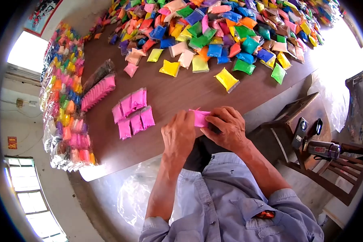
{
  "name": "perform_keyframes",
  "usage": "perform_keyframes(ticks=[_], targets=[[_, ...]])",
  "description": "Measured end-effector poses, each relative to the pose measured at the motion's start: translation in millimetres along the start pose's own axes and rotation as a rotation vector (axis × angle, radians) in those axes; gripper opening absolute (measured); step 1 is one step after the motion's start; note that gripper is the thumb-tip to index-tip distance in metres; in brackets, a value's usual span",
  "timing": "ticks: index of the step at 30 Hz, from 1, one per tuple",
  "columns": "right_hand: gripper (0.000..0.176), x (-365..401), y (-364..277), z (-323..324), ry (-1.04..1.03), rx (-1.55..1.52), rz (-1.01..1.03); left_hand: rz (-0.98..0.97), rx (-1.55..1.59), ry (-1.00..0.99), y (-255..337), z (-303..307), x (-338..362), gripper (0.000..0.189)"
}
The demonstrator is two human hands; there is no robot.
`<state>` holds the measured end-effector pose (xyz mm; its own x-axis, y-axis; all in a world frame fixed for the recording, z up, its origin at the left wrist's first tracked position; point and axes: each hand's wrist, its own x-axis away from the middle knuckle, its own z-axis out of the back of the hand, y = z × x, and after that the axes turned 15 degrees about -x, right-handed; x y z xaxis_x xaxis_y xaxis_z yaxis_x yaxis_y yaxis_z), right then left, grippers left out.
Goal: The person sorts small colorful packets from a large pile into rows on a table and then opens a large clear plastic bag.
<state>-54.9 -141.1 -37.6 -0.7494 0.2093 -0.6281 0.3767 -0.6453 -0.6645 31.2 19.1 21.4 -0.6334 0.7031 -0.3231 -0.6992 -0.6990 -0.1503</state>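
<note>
Between my two hands, just off the table's front edge, is a small pink packet (201, 118). My left hand (179, 131) pinches its left end with curled fingers. On the other end, the fingers and thumb of my right hand (226, 127) are closed. To the left on the brown table (157, 86) lie several matching pink packets (133, 105) in two short rows. Farther left, a long stack of pink packets (98, 92) stands side by side in a clear bag.
A large heap of coloured packets (213, 36) covers the far side of the table. Bagged packets (64, 101) line its left edge. At right, a wooden chair (343, 173) holds a flask (323, 149) and a dark device (299, 133). Clear plastic (137, 193) lies below the table.
</note>
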Motion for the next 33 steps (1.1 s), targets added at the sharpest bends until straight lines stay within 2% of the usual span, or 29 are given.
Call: perform_keyframes(ticks=[5, 11, 13, 15, 16, 18, 19, 21, 25, 27, 33], targets=[[0.031, -1.0, -0.4, 1.4, -0.005, -0.025, 0.006, 0.034, 0.096, -0.043, 9.9, -3.6, 4.6, 0.007], [0.019, -10.6, -4.6, 5.3, -0.008, 0.003, 0.006, 0.242, 0.046, 0.031, -18.7, -1.0, 15.8, 0.004], [0.015, -15.3, -9.5, 9.4, 0.001, 0.006, 0.0, 0.319, 0.27, 0.201, -17.3, 2.1, 23.0, 0.006], [0.008, -16.4, -15.5, 15.6, -0.013, -0.057, -0.179, 0.373, 0.358, 0.219, -13.7, 13.9, 27.2, 0.005], [0.008, -17.1, -20.0, 17.8, -0.017, -0.054, -0.178, 0.425, 0.441, 0.237, -12.1, 18.8, 29.3, 0.005], [0.015, -16.1, -29.5, 20.4, 0.003, -0.194, -0.426, 0.424, 0.451, 0.24, -6.9, 18.6, 36.4, 0.006], [0.015, -10.9, -30.7, 18.8, -0.001, -0.187, -0.423, 0.421, 0.458, 0.241, -3.3, 17.9, 39.5, 0.007], [0.029, 3.4, -31.2, 14.9, 0.042, -0.438, -0.794, 0.399, 0.495, 0.221, 5.2, 12.4, 45.9, 0.007], [0.034, 18.0, -40.1, 13.9, 0.082, -0.374, -0.872, 0.317, 0.488, 0.197, 25.6, -2.6, 57.6, 0.006], [0.033, 27.4, -36.9, 7.7, 0.119, -0.448, -1.028, 0.247, 0.446, 0.217, 34.4, -8.2, 60.1, 0.006], [0.028, 48.4, -25.3, -3.3, 0.157, -0.745, -1.011, 0.22, 0.331, 0.141, 30.5, -17.5, 60.0, 0.004]])
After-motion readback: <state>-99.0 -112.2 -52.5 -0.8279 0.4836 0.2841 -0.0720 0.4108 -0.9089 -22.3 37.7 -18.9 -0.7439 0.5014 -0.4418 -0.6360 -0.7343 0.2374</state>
